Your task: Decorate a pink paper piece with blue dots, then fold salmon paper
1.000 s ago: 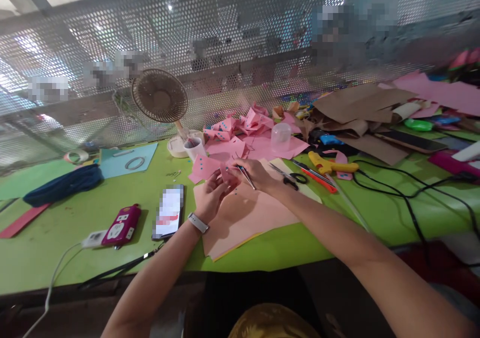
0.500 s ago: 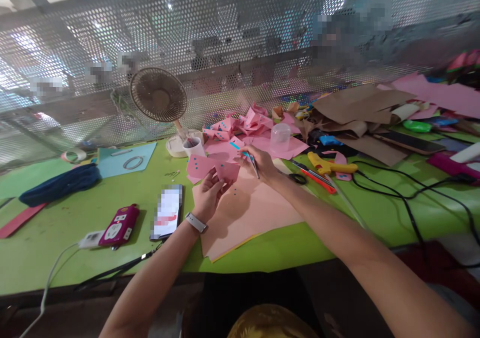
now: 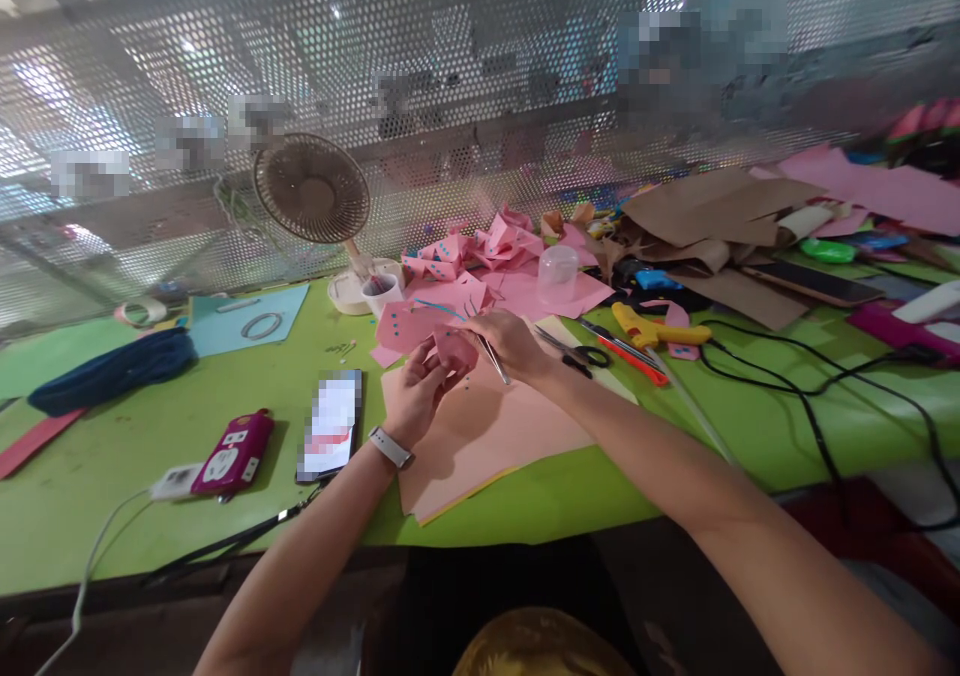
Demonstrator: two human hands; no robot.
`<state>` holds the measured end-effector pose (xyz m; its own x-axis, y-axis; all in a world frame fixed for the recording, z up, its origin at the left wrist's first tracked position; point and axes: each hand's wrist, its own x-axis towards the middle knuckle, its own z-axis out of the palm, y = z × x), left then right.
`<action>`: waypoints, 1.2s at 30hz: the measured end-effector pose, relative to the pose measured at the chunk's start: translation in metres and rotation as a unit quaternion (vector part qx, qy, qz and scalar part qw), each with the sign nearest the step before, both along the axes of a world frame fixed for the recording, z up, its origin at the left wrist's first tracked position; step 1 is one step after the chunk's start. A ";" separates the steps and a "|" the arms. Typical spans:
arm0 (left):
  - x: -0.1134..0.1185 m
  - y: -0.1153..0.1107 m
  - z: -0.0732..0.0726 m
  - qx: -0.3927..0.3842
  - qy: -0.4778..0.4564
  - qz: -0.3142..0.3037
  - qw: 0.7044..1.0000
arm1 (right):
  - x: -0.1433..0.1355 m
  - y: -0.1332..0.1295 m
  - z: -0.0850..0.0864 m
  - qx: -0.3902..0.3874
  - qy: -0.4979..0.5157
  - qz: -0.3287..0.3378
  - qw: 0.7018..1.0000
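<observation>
My left hand [image 3: 421, 384], with a watch on its wrist, pinches a folded piece of pink paper [image 3: 401, 324] with small blue dots. Close beside it, my right hand [image 3: 514, 344] is closed around slim metal tweezers [image 3: 492, 358]. A thin blue strip [image 3: 439, 308] sticks out leftward from the right fingers, over the pink paper; how it is gripped is hidden. Both hands are above a stack of light pink sheets [image 3: 495, 436], where a few blue dots lie.
Black-handled scissors [image 3: 576, 358], an orange cutter [image 3: 626, 354] and a yellow glue gun [image 3: 652, 330] with a trailing cord lie right. A phone [image 3: 330, 424] and magenta power unit [image 3: 234, 453] lie left. Behind stand a fan [image 3: 311, 191], white cup [image 3: 381, 291] and clear cup [image 3: 558, 274].
My right hand has moved left and slightly down, bringing the blue strip over the pink paper. The paper in my left hand now looks more bent at its right end.
</observation>
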<state>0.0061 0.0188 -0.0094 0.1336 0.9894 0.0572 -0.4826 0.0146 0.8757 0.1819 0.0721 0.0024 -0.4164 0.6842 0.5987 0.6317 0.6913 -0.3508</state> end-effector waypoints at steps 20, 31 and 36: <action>-0.006 0.006 -0.001 -0.021 0.025 0.042 0.999 | 0.039 0.020 0.022 -0.237 0.113 -0.086 0.961; -0.009 0.015 -0.005 -0.011 -0.020 0.089 0.996 | 0.057 0.025 0.017 -0.132 -0.120 -0.073 0.981; -0.010 0.012 0.006 0.032 -0.024 0.097 0.994 | 0.048 0.025 0.002 -0.156 -0.094 -0.064 0.981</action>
<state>-0.0040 0.0307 -0.0035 -0.0643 0.9905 0.1219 -0.5127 -0.1376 0.8475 0.2297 0.0968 0.0040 -0.3982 0.8759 0.2725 0.7801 0.4796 -0.4019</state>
